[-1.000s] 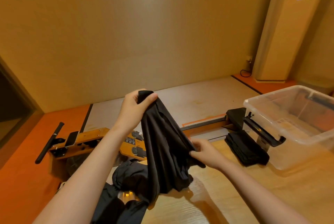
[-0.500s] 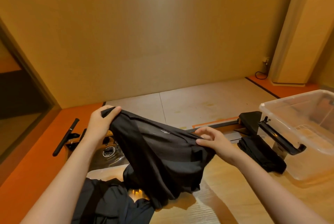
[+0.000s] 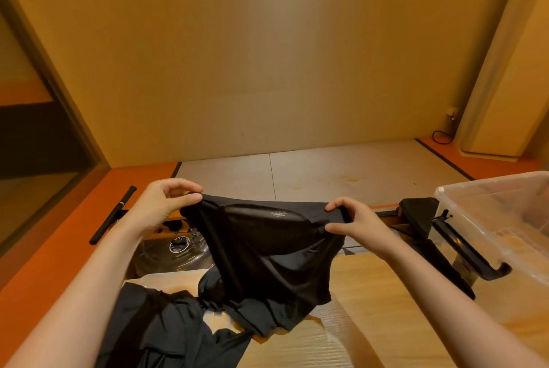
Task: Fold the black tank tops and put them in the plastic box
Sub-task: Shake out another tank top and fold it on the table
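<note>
Left hand and right hand each pinch a top edge of one black tank top between thumb and fingertips, with the cloth stretched between them and hanging down to the wooden table. Step looks like spread-out before folding; next move needs it laid flat, clear of the black pile below the left hand. Plastic box sits right of the right hand.

- The left hand and right hand each pinch an upper end of a black tank top, which is stretched between them above the tabletop's far edge.
- Its lower part hangs down to a pile of black clothes at the near left corner.
- A clear plastic box stands at the right edge.
</note>
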{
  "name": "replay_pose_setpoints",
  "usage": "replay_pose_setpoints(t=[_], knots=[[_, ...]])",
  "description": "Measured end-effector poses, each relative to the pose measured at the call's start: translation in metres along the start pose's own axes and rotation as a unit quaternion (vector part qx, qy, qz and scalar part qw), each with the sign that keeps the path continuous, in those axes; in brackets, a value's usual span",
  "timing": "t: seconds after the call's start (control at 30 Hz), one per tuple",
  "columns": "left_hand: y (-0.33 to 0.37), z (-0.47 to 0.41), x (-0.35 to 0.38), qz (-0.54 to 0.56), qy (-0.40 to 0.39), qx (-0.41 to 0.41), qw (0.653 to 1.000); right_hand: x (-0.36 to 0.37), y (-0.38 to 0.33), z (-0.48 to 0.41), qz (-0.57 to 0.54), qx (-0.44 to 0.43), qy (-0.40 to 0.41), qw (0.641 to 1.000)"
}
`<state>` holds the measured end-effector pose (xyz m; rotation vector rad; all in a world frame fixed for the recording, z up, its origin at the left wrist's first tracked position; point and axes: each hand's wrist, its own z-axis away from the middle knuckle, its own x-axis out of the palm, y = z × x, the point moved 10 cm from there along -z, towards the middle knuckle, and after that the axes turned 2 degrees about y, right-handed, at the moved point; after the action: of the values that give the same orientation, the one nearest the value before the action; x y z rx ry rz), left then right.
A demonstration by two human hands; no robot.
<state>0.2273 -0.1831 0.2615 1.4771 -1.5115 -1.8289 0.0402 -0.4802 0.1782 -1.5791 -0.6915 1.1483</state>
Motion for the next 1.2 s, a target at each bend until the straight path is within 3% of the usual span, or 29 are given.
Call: replay_pose_setpoints(t=[0.2, 0.57, 0.8, 1.0, 1.2], knots=[[-0.003, 0.002, -0.009, -0.001, 0.019, 0.003, 1.0, -0.003, -0.019, -0.009, 0.114, -0.073, 0.016, 0.991], [0.014, 0.005, -0.013, -0.067, -0.015, 0.017, 0.998, -0.001, -0.064, -0.012, 0.035, -0.13, 0.004, 0.991], [0.022, 0.002, -0.005, -0.126, 0.004, 0.031, 0.992, -0.024, -0.091, -0.012, 0.007, -0.171, 0.137, 0.976], [0.059, 0.006, 0.018, -0.094, -0.033, 0.078, 0.992, 0.072, -0.047, 0.002, 0.146, -0.105, -0.045, 0.983], [0.08, 0.023, 0.037, -0.156, -0.1, 0.122, 0.975, 0.123, -0.027, 0.017, 0.103, -0.094, -0.075, 0.987]])
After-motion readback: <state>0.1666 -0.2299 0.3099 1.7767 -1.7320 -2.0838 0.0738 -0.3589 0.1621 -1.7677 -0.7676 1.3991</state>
